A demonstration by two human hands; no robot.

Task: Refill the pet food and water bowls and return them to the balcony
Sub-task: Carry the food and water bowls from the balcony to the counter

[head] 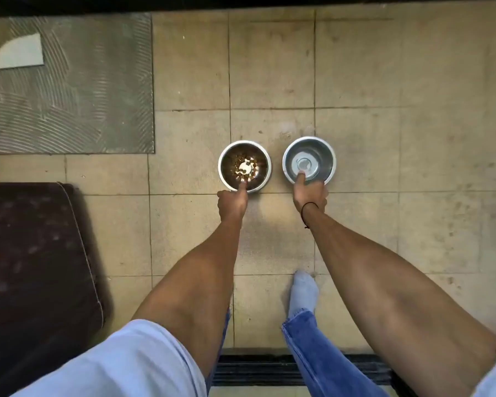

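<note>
Two steel bowls stand side by side on the beige tiled floor. The food bowl point(226, 163) on the left holds brown kibble around a bare centre. The water bowl point(324, 156) on the right shows a shiny bottom; I cannot tell how much water it holds. My left hand point(232, 200) grips the near rim of the food bowl, thumb inside. My right hand point(309, 193) grips the near rim of the water bowl the same way, with a black band on its wrist.
A grey patterned mat point(69, 87) lies at the upper left with a pale piece point(19, 53) on it. A dark cushion point(35, 267) fills the left side. A black door track point(255, 368) runs behind my socked foot point(302, 290). A dark edge borders the top.
</note>
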